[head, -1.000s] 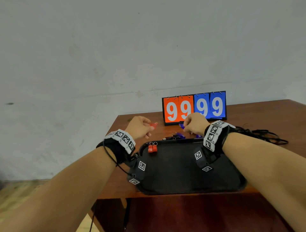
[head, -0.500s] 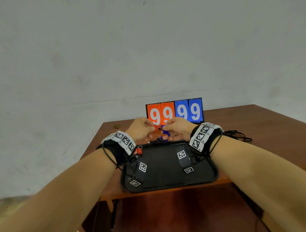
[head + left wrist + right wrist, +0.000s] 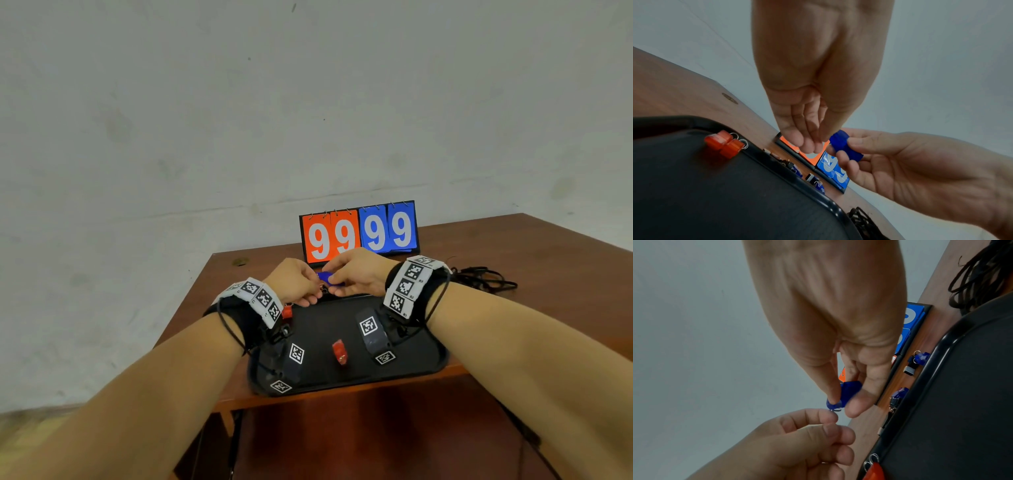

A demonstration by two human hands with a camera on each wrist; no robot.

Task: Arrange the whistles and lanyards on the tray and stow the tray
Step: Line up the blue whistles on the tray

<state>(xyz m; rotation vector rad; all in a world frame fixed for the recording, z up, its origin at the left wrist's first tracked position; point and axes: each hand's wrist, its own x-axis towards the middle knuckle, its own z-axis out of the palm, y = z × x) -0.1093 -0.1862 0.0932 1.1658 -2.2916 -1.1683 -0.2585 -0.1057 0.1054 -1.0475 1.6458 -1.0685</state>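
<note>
Standing against a grey wall [image 3: 205, 137], the wooden table [image 3: 548, 260] bears a black tray [image 3: 325, 322]; right hand [image 3: 359, 270] pinches a blue whistle [image 3: 329, 277], left hand [image 3: 294, 281] seemingly its ring.

The left hand [image 3: 295, 284] covers whatever its grip pinches at the small metal ring [image 3: 835, 409] of the blue plastic whistle [image 3: 846, 394], can't make it out. Pair of red plastic whistles [image 3: 287, 311] in the black plastic tray [image 3: 435, 363] mostly sits behind the left wristband. Tangle of black lanyard cords [image 3: 980, 275] gets cut off by the frame edge in the right wrist view.
</note>
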